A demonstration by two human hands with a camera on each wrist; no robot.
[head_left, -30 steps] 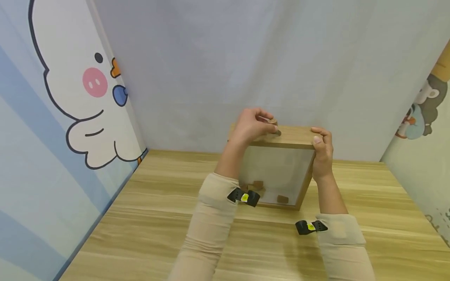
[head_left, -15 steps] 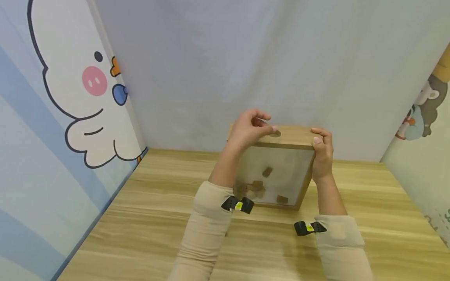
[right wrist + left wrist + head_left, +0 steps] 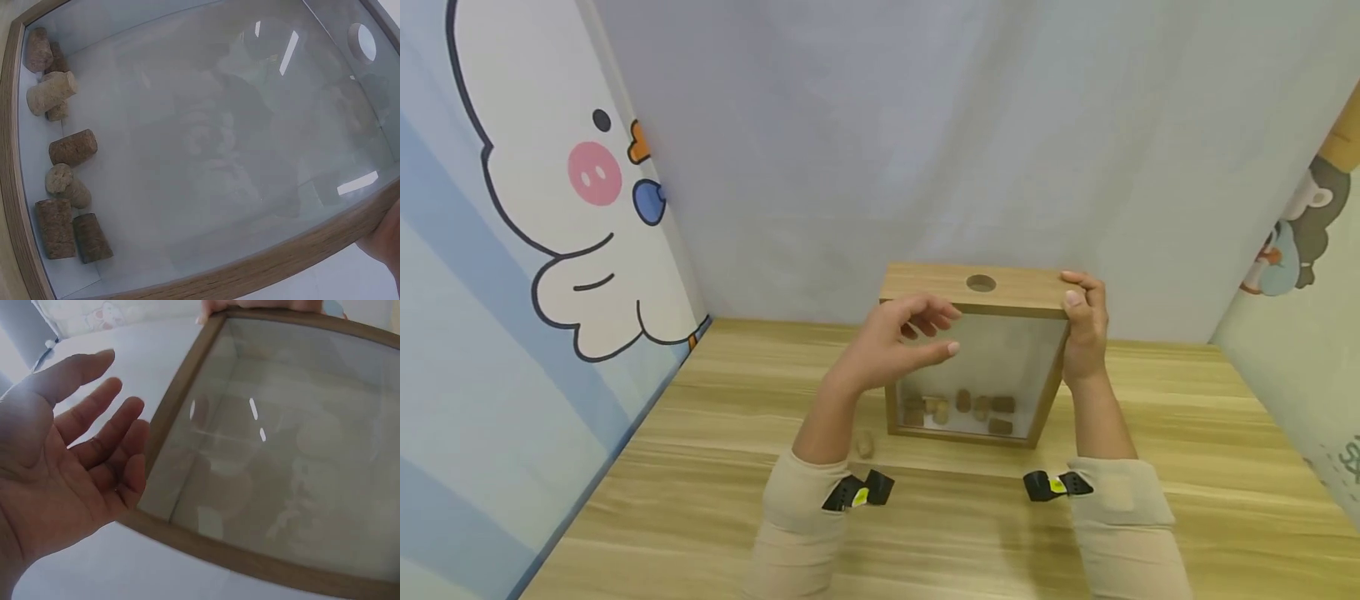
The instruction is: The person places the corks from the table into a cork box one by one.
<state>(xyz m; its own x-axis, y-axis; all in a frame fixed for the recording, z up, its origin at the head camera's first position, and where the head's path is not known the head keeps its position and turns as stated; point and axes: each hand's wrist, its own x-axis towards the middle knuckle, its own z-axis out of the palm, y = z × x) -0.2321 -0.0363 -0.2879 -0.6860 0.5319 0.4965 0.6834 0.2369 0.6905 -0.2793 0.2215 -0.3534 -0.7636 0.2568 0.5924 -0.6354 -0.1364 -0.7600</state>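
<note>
A shallow wooden box (image 3: 917, 282) with a clear front pane stands upright on the table. Its top has a round hole (image 3: 981, 283). Several corks (image 3: 74, 147), light and dark brown, lie along the bottom inside, clearest in the right wrist view. My right hand (image 3: 1086, 329) grips the box's upper right corner, thumb at the top edge. In front of the pane's upper left is my left hand (image 3: 891, 342), holding nothing, fingers loosely bent and thumb apart. The left wrist view shows that palm (image 3: 62, 481) bare beside the frame.
One loose pale cork (image 3: 865, 444) lies on the wood-grain table (image 3: 760, 467) just left of the box, close to my left forearm. A pale curtain (image 3: 820, 167) hangs right behind the box, and printed cartoon walls flank the table.
My left hand let a cork go at the hole; it fell inside and now lies among the others. That hand has since come down and toward me. The right hand keeps its grip.
</note>
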